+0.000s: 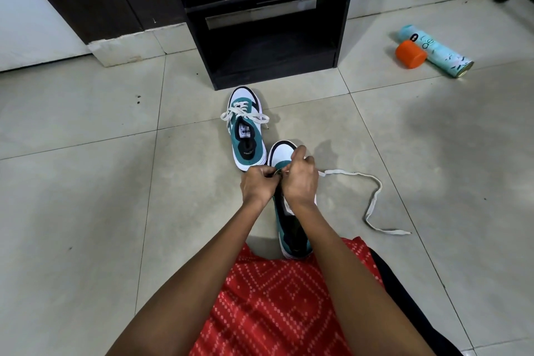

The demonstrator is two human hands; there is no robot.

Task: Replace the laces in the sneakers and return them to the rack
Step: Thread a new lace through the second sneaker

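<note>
— Where do we stand with the sneakers?

— We have the near sneaker (293, 237) lying on the tiled floor (86, 182) right in front of our red patterned garment (274, 306), toe pointing away from us. Both our hands meet over its front eyelets, just behind the white toe cap.

— And our fingers?

— On the left hand (258, 185) they are curled tight, pinching the sneaker's upper at the eyelet edge; whether they also have a lace tip we cannot tell. The right hand (300, 182) has its fingers bent and clamped on the loose lace (341, 172), which trails off to the right across the floor in a slack curve, its far end lying flat.

— The other shoe?

— The far sneaker (247, 127) stands upright just beyond and to the left, its heel close beside the near one's toe. Its white lace (244, 116) is threaded only through the front eyelets, and its ends spill over both sides.

— And the rack?

— The black rack (274, 78) stands just past the far sneaker. Well off to the right lie a pale blue spray can (436, 50) and an orange cap (410, 54), touching.
</note>
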